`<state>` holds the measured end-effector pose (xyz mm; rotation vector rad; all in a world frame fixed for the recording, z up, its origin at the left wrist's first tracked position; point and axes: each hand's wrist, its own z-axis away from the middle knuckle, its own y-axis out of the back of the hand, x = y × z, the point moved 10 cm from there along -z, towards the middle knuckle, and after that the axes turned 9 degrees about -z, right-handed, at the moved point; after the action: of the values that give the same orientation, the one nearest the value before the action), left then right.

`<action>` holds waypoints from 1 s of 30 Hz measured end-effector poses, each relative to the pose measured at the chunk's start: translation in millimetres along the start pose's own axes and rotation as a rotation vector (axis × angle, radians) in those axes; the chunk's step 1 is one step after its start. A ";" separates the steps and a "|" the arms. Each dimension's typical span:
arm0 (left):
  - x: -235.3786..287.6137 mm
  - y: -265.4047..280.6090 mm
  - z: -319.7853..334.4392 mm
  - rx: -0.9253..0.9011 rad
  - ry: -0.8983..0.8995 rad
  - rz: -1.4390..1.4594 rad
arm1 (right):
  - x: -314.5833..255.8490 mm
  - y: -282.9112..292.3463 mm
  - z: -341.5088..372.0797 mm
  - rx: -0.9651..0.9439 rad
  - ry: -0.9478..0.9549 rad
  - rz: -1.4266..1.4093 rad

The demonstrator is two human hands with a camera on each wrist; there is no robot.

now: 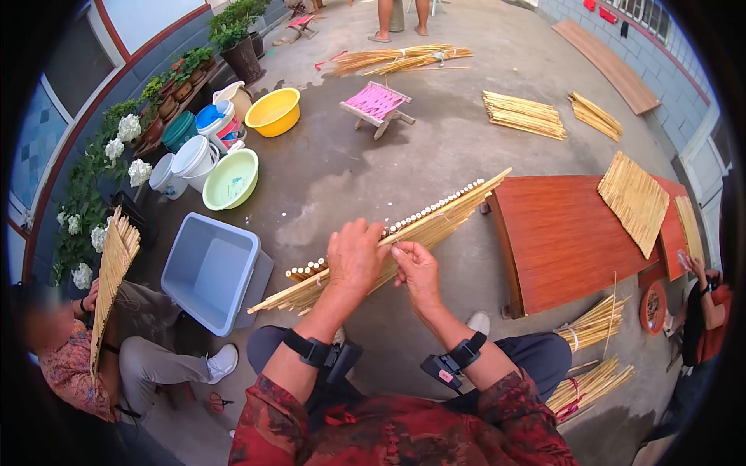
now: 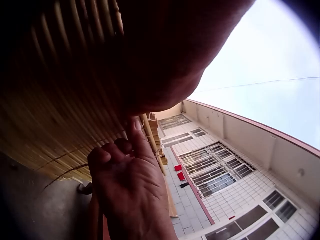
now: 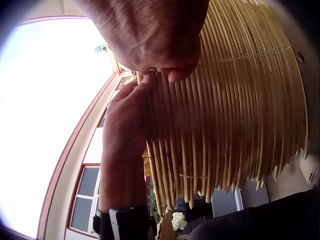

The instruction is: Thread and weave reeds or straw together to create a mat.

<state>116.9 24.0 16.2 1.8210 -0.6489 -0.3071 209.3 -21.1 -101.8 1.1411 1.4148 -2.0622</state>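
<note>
A mat of thin straw-coloured stalks [image 3: 240,115], bound by rows of twine [image 3: 250,56], hangs edge-up before me, slanting from lower left to upper right in the head view. My left hand [image 1: 355,252] grips its upper edge near the middle. Close beside it, my right hand [image 1: 418,272] has thumb and forefinger pinched at the same edge. Loose twine [image 2: 62,176] trails from the right hand's curled fingers in the left wrist view. Cut round stalk ends [image 1: 443,206] show in a row along the mat's far side. The palm of my left hand darkens much of that wrist view.
A grey-blue tub [image 1: 203,272] stands left, with buckets and basins beyond it. A red-brown table [image 1: 552,241] at right bears a finished-looking mat [image 1: 633,203]. Stalk bundles [image 1: 594,322] lie beside it. A pink-topped stool [image 1: 377,102] is ahead. A person [image 1: 78,361] at left holds another mat.
</note>
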 end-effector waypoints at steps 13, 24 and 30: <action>-7.4 -5.1 -15.9 -0.082 -0.033 0.141 | -23.2 -0.6 6.8 -0.162 -0.116 0.171; -23.4 -12.0 -23.9 -0.052 0.026 0.083 | -60.7 -37.7 32.6 -0.322 0.370 0.771; -46.1 -16.6 -39.0 -0.047 0.062 0.101 | -27.3 25.0 180.8 -0.994 -0.125 1.276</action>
<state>103.8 84.9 9.2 1.7400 -0.6822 -0.1960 170.2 -197.9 -66.0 0.9577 0.9384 -0.4214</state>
